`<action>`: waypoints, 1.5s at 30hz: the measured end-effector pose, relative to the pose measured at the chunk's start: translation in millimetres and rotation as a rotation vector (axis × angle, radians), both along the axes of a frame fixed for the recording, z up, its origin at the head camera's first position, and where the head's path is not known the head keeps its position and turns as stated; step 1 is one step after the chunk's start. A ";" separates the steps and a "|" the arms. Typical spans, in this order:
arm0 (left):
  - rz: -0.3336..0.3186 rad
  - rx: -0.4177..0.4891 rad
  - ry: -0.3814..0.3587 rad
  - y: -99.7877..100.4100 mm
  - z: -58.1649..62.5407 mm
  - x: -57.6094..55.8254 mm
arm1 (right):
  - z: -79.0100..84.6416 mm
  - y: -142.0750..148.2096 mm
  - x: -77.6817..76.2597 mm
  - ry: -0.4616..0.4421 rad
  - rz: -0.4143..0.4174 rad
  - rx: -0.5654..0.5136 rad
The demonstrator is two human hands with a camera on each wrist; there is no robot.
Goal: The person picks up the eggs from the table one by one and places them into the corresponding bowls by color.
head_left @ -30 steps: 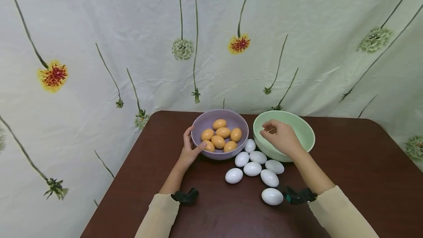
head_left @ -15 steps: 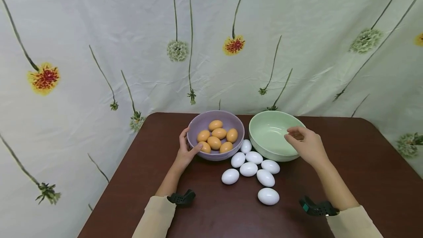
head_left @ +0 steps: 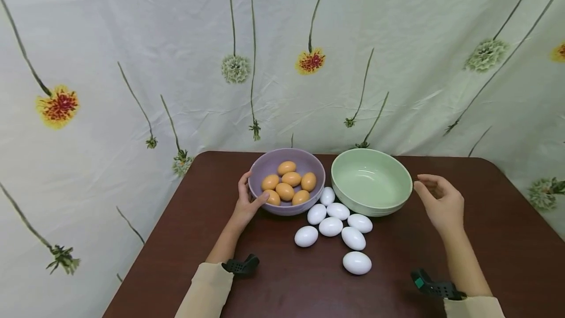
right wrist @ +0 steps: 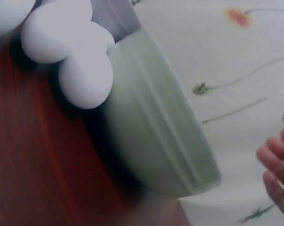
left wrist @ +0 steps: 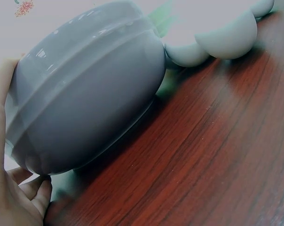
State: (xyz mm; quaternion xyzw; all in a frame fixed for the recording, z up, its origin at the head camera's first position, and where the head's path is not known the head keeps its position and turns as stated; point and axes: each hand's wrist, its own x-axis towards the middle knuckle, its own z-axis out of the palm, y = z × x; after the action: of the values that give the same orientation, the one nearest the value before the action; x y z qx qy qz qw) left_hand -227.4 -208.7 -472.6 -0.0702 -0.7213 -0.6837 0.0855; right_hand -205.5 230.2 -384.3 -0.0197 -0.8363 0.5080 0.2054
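Observation:
My left hand (head_left: 244, 205) grips the near-left side of a purple bowl (head_left: 265, 166), thumb over the rim and fingers along the outside. The left wrist view shows that bowl's wall (left wrist: 95, 89) close up, with fingertips low against it. Several brown eggs (head_left: 285, 191) lie in the purple bowl. To its right stands a green bowl (head_left: 368, 180) with nothing inside. My right hand (head_left: 443, 205) hovers just right of the green bowl's rim, fingers loosely bent and holding nothing; in the right wrist view, its fingers (right wrist: 276, 157) show apart from the bowl.
Several white eggs (head_left: 330, 226) lie loose on the dark wooden table (head_left: 282, 283) in front of the two bowls. A flower-patterned cloth (head_left: 198, 38) hangs behind the table's far edge. Each wrist wears a black band (head_left: 240, 265).
My right hand has moved from over the green bowl out past its right rim. The left hand keeps its grip on the purple bowl. The head view has shifted slightly.

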 end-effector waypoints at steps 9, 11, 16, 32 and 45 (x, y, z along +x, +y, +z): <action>-0.002 -0.001 -0.006 3.0 0.7 -0.5 | -45.7 7.4 -20.9 0.108 -0.121 -0.344; 0.007 0.001 -0.004 3.1 0.3 0.1 | -51.0 8.2 -24.4 0.091 -0.114 -0.427; 0.010 0.004 0.011 2.8 0.8 1.4 | -60.9 8.9 -30.3 0.014 -0.041 -0.584; 0.020 -0.006 -0.015 0.4 0.8 3.3 | -74.5 7.5 -28.6 -0.178 0.295 -0.587; -0.003 -0.026 0.001 -0.8 2.2 0.9 | -76.7 6.2 -26.9 -0.203 0.293 -0.648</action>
State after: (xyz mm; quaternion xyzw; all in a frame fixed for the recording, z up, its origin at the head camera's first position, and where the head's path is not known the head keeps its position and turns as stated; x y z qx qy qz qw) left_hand -226.5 -209.6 -470.4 -0.0724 -0.7302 -0.6742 0.0839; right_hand -232.4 236.4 -461.0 -0.0140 -0.6422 0.7658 0.0294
